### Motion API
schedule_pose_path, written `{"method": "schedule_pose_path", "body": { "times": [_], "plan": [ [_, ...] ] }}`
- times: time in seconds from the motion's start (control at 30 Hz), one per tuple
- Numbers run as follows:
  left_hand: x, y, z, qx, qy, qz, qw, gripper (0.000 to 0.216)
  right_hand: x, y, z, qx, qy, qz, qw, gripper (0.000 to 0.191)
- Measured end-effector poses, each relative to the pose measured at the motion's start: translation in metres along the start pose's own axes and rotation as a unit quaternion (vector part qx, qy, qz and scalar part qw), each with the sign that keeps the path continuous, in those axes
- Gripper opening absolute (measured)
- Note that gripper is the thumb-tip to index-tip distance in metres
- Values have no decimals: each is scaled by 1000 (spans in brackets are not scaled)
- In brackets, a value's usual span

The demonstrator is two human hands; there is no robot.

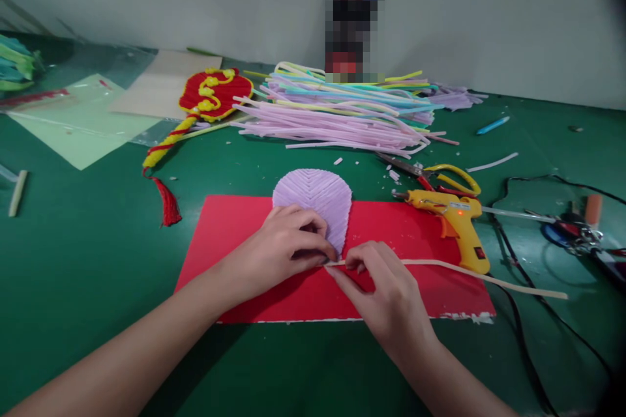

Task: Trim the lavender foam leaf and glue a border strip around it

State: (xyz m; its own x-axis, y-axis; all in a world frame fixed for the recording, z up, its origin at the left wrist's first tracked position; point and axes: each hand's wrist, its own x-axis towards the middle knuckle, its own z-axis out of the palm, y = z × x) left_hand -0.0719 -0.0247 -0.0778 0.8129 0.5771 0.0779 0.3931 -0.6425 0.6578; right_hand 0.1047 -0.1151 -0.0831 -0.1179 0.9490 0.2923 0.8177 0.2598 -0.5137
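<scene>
A lilac fan-shaped piece made of ribbed strips lies on a red sheet. My left hand rests on its lower edge with the fingers curled, pinching the near end of a long cream strip. Just right of it, my right hand also pinches that strip, which runs off to the right across the sheet and onto the green table.
A yellow glue gun lies right of the sheet, with yellow-handled scissors behind it. A pile of pastel strips sits at the back. A red and yellow fan with tassel lies back left. Black cables trail at right.
</scene>
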Motion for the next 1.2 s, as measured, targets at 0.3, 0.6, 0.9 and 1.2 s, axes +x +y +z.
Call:
{"method": "schedule_pose_path", "body": {
  "times": [0.3,0.6,0.9,1.2],
  "plan": [
    [1,0,-2,-14,-4,5,1000,14,0,0,0,8,0,-1,1000,12],
    [0,1,0,-14,4,-6,1000,13,0,-1,0,0,-2,-2,1000,10],
    [0,3,0,1,6,-14,1000,13,0,-1,0,2,-2,-2,1000,11],
    [1,6,-1,5,5,-23,1000,12,1,-1,-1,-3,-3,-4,1000,10]
  ]
}}
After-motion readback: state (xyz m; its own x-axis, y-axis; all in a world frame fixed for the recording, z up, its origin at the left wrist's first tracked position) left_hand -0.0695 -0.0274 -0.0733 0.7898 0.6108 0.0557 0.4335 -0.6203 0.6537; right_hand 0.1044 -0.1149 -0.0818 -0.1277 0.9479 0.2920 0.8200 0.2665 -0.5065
